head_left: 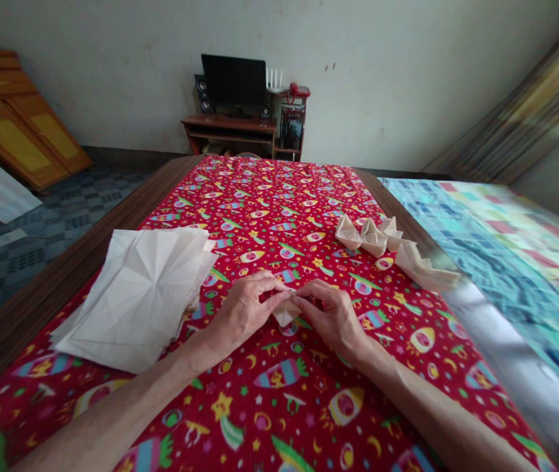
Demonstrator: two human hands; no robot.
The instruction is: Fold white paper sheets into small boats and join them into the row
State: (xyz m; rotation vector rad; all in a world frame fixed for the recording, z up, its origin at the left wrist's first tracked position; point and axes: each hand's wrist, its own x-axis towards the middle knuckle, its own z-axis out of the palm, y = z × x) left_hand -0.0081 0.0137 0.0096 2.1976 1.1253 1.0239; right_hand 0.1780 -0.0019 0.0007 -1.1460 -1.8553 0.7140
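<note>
A small folded piece of cream paper (286,313) is pinched between both hands over the middle of the red patterned cloth. My left hand (252,301) grips its upper left edge with thumb and forefinger. From the other side, my right hand (331,311) pinches the upper right edge, its fingertips almost meeting those of the left. The fingers hide the top of the paper. Left of my hands lies a pile of creased paper sheets (136,295). Several folded paper shapes (373,237) sit in a row to the right, beside a nested stack of folded paper (426,269).
The red cloth (279,373) covers a table with dark wooden edges (161,183). Against the far wall is a desk (230,122) with a monitor (234,82) and speakers. A wooden cabinet (33,124) stands at far left. A bed with a patchwork cover (505,262) adjoins the right side.
</note>
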